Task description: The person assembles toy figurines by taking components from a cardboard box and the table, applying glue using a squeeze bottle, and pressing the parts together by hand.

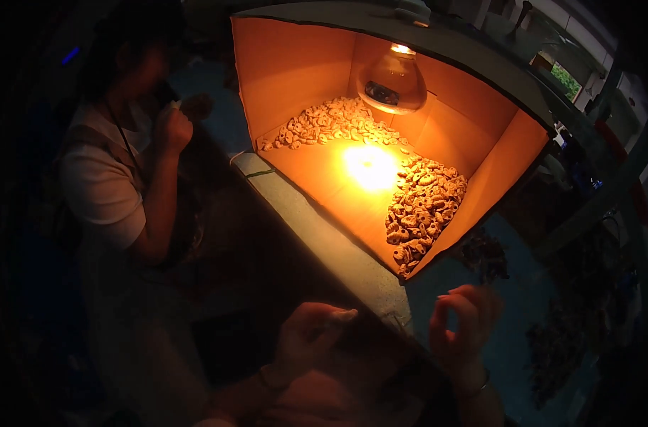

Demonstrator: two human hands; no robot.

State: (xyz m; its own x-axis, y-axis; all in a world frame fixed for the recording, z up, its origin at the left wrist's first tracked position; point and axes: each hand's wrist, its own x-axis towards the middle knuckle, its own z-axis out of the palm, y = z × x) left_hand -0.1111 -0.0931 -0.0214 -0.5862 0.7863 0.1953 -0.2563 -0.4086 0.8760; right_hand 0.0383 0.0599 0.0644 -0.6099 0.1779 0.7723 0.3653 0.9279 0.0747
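My left hand (313, 333) is at the lower middle, in front of the table edge. Its thumb and forefinger are pinched together, and anything between them is too small and dark to name. Off to the right, my right hand (468, 322) is curled, thumb and forefinger making a ring; what it may hold does not show. Beyond both hands stands an open cardboard box (295, 64), lit from inside. It holds a pile of pale, small curled pieces (331, 122) at the back left and a pile of browner, ridged ones (425, 203) at the right.
A glowing bulb lamp (394, 82) hangs inside the box. Dark clumps of small pieces (484, 257) lie on the blue-green surface (445, 285) at the right, with another dark heap (559, 349) nearer. At the left stands a person (110, 192), one hand (174, 128) raised.
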